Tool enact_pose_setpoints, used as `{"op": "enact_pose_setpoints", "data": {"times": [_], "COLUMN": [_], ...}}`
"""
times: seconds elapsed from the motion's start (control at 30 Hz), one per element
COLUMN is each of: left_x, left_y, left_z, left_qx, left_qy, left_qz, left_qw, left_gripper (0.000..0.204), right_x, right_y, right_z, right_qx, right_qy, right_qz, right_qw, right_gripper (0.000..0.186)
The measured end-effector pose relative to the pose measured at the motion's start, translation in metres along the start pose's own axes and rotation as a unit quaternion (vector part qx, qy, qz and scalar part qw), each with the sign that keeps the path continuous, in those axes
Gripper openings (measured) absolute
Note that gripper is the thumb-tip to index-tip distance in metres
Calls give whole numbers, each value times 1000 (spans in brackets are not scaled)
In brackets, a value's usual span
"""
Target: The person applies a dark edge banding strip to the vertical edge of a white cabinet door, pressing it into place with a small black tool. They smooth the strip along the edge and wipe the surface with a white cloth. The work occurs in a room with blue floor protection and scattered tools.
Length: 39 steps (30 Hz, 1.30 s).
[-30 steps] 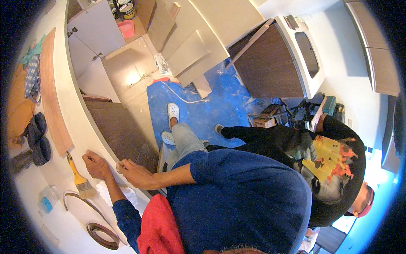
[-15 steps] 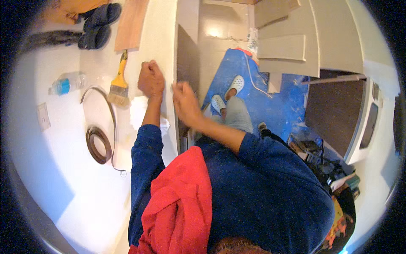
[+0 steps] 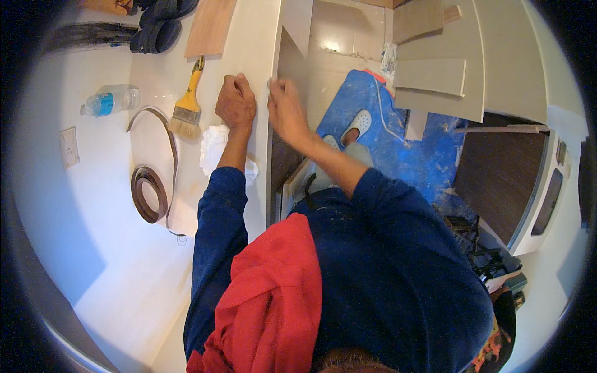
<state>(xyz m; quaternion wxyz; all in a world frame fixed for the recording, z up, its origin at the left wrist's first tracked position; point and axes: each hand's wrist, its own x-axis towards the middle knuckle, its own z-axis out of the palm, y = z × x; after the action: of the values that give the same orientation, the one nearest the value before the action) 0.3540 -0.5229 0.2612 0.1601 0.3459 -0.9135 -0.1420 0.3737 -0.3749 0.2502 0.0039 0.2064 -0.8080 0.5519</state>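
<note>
My left hand (image 3: pixel 237 101) is closed, knuckles up, on the white counter (image 3: pixel 242 43) near its edge; what it holds, if anything, is hidden. Just right of it, my right hand (image 3: pixel 285 109) is bent at the counter's edge with fingers pinched and blurred, on something small I cannot make out. A yellow-handled paintbrush (image 3: pixel 189 104) lies left of my left hand, above a crumpled white cloth (image 3: pixel 214 146). A coiled brown edging strip (image 3: pixel 160 202) with a loose length, a clear bottle (image 3: pixel 112 99), a wooden board (image 3: pixel 205 28) and black sandals (image 3: pixel 155 34) lie along the counter.
A blue sheet (image 3: pixel 423 165) covers the floor under my feet. Pale boards (image 3: pixel 435 74) lean at upper right, above a dark-fronted cabinet (image 3: pixel 497 180). Tools (image 3: pixel 472 242) lie at right, and a co-worker's dark clothing (image 3: pixel 500 329) shows at the lower right edge.
The view has swung round, so the counter now runs upright and the co-worker is mostly out of view. My hands stay side by side at the edge, my right hand's fingers blurred by movement.
</note>
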Motion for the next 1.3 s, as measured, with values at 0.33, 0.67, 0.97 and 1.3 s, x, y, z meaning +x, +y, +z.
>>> {"op": "enact_pose_setpoints", "data": {"times": [0.33,0.67,0.97,1.3], "left_x": [-2,-123,-21,72], "left_y": [-4,-11,19,64], "left_z": [-12,-88,-32,8], "left_qx": [-32,95,14,75], "left_qy": [-58,-191,-127,-154], "left_qz": [3,226,239,207], "left_qw": [998,950,963,963], "left_gripper": [38,56,45,46], "right_x": [-133,-74,-101,-91], "right_y": [-6,116,154,171], "right_z": [-50,-122,-149,-167], "right_qx": [39,39,77,13], "right_qy": [-377,-82,-60,-52], "right_qz": [63,228,310,288], "right_qw": [923,969,946,956], "right_gripper": [30,24,25,25]}}
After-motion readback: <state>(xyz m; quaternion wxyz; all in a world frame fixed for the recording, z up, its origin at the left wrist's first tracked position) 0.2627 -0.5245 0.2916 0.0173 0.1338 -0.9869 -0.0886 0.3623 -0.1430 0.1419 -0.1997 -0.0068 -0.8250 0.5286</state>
